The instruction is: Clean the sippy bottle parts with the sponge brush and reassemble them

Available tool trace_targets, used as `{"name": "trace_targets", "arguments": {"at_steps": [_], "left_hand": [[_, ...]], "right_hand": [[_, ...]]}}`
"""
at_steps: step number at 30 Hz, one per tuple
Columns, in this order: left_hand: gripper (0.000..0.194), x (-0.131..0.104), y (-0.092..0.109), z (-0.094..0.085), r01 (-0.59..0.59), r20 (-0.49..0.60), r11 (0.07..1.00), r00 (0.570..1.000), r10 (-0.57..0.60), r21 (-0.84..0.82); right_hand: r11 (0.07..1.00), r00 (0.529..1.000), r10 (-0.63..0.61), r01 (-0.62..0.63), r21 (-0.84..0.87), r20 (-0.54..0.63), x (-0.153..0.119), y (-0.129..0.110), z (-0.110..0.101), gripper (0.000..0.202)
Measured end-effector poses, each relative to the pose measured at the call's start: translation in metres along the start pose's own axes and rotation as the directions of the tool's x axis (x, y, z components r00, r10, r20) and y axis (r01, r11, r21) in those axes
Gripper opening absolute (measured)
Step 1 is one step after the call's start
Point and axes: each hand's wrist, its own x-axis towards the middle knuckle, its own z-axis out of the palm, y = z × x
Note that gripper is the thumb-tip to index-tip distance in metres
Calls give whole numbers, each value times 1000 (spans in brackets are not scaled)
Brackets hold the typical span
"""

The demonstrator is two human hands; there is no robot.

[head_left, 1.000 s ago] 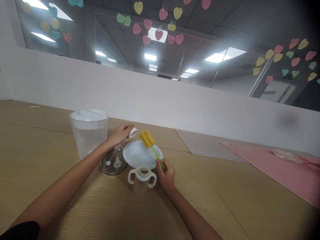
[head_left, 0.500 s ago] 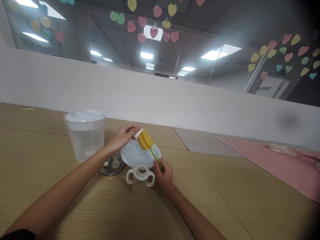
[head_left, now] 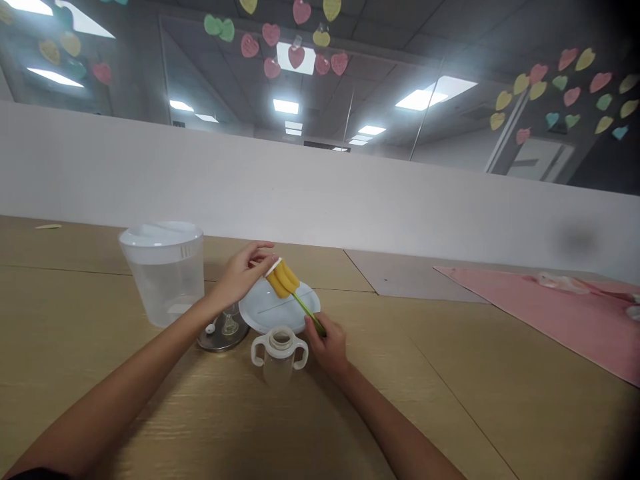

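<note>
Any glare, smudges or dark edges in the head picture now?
In the head view: ceiling lights glare; a grey smudge blurs the right of the white wall; right corners are dark; soft shadow falls on the tabletop; the yellow sponge reads clearly.

Black left sleeve (head_left: 43, 474), bare forearms (head_left: 115, 400) and hands (head_left: 243, 273).

The wall (head_left: 320, 200) stands behind the table (head_left: 500, 367). Heart-shaped notes (head_left: 339, 64) dot the window (head_left: 380, 73) above. A pink cloth (head_left: 565, 317) lies at the table's right side.
</note>
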Motion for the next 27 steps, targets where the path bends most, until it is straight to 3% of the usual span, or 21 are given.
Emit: {"name": "trace_targets", "arguments": {"at_steps": [4, 8, 13, 16, 18, 20, 24, 27], "left_hand": [[44, -6, 4, 0, -109, 110, 980, 990, 91, 168], [44, -10, 15, -1, -157, 190, 968, 975, 120, 196], [51, -5, 18, -13, -185, 87, 944, 982, 168, 274], [47, -1, 12, -24, -277, -9, 831, 947, 320, 482], [48, 0, 9, -30, -327, 13, 743, 919, 394, 583], [53, 0, 7, -31, -350, 84, 723, 922, 377, 596], [71, -4, 12, -25, -326, 239, 822, 942, 238, 467], [80, -7, 19, -21, -306, 268, 870, 940, 211, 388]], "right_hand": [[1000, 1000, -10, 9, -5, -11, -2, 1, 0, 34], [999, 999, -31, 31, 10, -18, -2, 2, 0, 33], [1000, 999, -30, 30, -1, -12, 0, 2, 1, 33], [1000, 1000, -8, 8, 12, 11, 1, 0, 1, 35], [999, 1000, 18, -18, 30, 0, 1, -2, 1, 35], [998, 998, 45, -44, 43, -33, 1, -3, 0, 35], [997, 997, 62, -60, 56, -47, 2, -4, 1, 33], [990, 990, 134, -131, 56, -49, 4, -3, 1, 34]]}}
